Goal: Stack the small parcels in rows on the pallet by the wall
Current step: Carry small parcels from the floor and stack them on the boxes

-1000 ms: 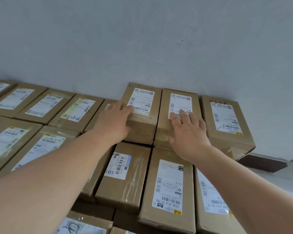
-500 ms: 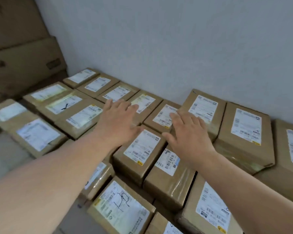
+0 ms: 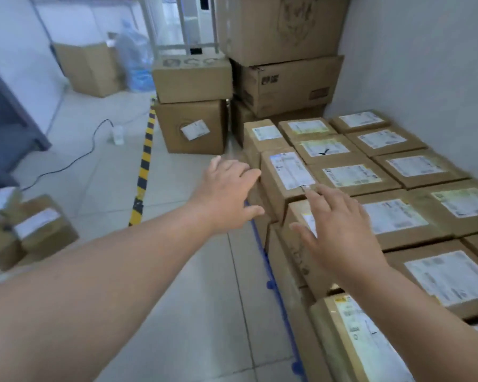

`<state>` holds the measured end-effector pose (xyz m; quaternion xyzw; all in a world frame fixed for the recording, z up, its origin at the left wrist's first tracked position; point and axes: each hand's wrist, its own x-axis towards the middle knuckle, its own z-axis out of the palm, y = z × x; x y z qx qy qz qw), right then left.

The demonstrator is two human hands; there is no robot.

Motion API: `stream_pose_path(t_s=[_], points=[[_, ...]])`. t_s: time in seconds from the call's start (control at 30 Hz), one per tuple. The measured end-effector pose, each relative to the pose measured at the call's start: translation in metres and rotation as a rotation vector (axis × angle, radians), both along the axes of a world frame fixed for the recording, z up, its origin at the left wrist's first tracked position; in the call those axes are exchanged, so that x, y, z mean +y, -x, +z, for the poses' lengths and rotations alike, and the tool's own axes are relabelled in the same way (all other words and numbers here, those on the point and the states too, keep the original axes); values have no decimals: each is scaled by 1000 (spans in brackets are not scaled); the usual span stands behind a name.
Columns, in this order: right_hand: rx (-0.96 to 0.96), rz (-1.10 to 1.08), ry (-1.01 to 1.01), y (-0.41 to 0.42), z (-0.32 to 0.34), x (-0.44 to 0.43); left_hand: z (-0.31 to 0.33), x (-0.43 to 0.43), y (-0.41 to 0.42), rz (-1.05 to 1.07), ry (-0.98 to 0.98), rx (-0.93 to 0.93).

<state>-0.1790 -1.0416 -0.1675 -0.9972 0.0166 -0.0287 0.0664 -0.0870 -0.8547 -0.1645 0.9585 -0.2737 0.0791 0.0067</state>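
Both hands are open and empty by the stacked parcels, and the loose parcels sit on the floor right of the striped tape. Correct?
No. The head view shows the loose parcels on the floor left of the striped tape, not right. The left hand and right hand are indeed open and empty by the stacked parcels.

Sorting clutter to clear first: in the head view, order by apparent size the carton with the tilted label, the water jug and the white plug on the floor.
1. Carton with the tilted label.
2. Water jug, though it stands farther off, so unsure.
3. White plug, clearly smallest.
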Motion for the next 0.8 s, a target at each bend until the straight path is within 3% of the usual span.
stream_pose_path(t_s=[0.33, 0.8], points=[[32, 377, -22, -17, -46, 235, -47, 275, 73, 409, -45, 43], [151, 831, 47, 64, -83, 574, -79, 626, 265, 997, 62, 109]])
